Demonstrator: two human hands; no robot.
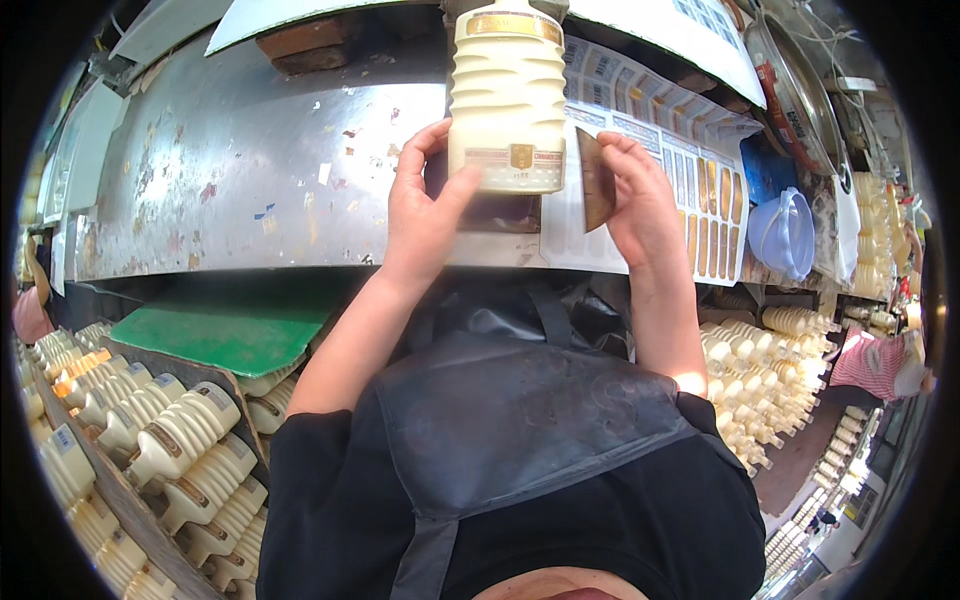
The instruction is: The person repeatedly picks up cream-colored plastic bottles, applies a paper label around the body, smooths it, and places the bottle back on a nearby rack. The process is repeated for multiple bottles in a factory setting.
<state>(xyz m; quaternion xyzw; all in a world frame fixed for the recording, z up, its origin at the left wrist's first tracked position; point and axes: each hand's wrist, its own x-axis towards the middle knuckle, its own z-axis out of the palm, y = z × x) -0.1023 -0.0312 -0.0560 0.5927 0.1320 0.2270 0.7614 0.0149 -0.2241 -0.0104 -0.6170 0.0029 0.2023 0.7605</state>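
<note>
A cream, ribbed bottle (508, 95) stands before me at the table's front, with a gold label near its shoulder and a pale band with a gold emblem near its base. My left hand (420, 215) grips the lower left of it, thumb on the front, fingers curled at the side and partly hidden. Just right of the bottle, my right hand (642, 200) is closed on a flat brown half-moon scraper (597, 182), its curved edge apart from the bottle. Label sheets (645, 110) in gold and silver lie under and beyond this hand.
The metal table (250, 150) is specked with label scraps. Bricks (305, 45) sit at its back, and a lilac bucket (783, 235) hangs at the right. Crates of bottles (195, 430) stand lower left beside a green board (225, 325); more bottles (760, 375) fill the right. A person in pink (868, 365) is far right.
</note>
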